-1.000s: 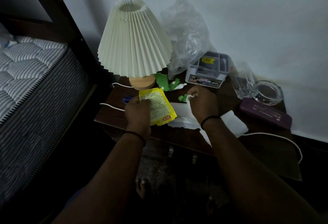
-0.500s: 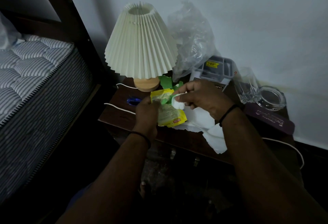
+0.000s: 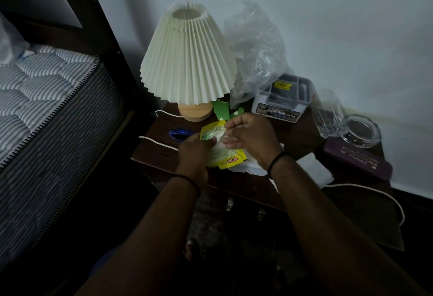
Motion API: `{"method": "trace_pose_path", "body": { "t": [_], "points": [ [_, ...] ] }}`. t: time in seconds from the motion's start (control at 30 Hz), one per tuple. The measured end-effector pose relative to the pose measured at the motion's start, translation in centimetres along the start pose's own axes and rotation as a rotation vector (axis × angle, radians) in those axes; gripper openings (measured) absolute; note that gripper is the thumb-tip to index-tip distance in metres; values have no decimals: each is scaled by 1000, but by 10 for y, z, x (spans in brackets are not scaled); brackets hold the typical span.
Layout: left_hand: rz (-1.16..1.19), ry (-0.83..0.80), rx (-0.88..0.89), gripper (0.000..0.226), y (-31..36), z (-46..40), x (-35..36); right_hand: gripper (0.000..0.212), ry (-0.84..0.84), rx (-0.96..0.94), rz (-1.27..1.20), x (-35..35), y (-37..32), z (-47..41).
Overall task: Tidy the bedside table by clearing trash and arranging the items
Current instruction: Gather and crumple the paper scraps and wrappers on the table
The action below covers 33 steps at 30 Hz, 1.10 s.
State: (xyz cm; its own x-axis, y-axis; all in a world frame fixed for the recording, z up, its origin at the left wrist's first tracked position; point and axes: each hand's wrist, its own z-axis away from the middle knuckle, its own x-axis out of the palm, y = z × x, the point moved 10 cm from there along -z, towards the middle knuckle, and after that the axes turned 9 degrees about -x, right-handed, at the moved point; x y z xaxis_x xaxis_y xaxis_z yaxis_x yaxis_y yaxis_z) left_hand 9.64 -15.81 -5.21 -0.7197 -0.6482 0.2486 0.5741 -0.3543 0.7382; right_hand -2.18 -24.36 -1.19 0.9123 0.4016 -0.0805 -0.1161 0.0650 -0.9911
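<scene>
My left hand (image 3: 194,152) grips a yellow snack wrapper (image 3: 230,158) above the dark wooden bedside table (image 3: 159,152). My right hand (image 3: 250,134) hovers at the wrapper's open top with curled fingers, pressing a white scrap into it. Crumpled white tissue (image 3: 314,170) lies under and to the right of my hands. Torn green paper bits (image 3: 221,111) lie beside the lamp base. A crumpled clear plastic bag (image 3: 255,56) stands behind them against the wall.
A pleated cream lamp (image 3: 187,59) stands at the table's back left. A white organiser box (image 3: 283,98), a cut glass (image 3: 328,115), a glass ashtray (image 3: 360,131) and a purple case (image 3: 358,158) fill the right side. A blue object (image 3: 179,134), a white cord (image 3: 365,190), and a striped mattress (image 3: 46,98).
My right hand lifted a piece of white tissue off the table and brought it left to the wrapper's mouth. The left hand kept hold of the wrapper.
</scene>
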Motion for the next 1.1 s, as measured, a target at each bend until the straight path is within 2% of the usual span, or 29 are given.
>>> {"method": "trace_pose_path", "body": {
  "t": [0.07,0.13,0.2,0.3,0.43,0.47,0.57,0.7,0.8,0.97,1.1],
  "points": [
    [5,72,26,30,2,-2,-9,18,117,-65,61,-15,-1,-2],
    [8,140,50,26,1,-5,-17,18,274,-187,298,-33,-7,-1],
    [7,180,69,21,2,-8,-22,21,330,-307,554,-36,-14,0],
    [-5,251,125,18,7,-11,-29,27,238,-382,726,-24,-10,-17],
    [9,302,148,14,10,-17,-37,45,-22,-355,909,9,11,-49],
    [9,307,149,13,10,-18,-39,46,-53,-347,1004,15,15,-54],
    [14,304,150,13,12,-20,-40,30,-40,-371,1239,20,14,-60],
    [15,283,148,13,13,-19,-37,29,-7,-336,1167,9,10,-59],
    [24,252,142,13,13,-16,-33,25,47,-318,1015,-12,3,-51],
    [4,225,138,12,14,-15,-28,16,256,-313,686,-53,-30,-11],
    [-16,133,110,12,10,-9,-13,17,164,-481,646,-31,-66,37]
  ]
}}
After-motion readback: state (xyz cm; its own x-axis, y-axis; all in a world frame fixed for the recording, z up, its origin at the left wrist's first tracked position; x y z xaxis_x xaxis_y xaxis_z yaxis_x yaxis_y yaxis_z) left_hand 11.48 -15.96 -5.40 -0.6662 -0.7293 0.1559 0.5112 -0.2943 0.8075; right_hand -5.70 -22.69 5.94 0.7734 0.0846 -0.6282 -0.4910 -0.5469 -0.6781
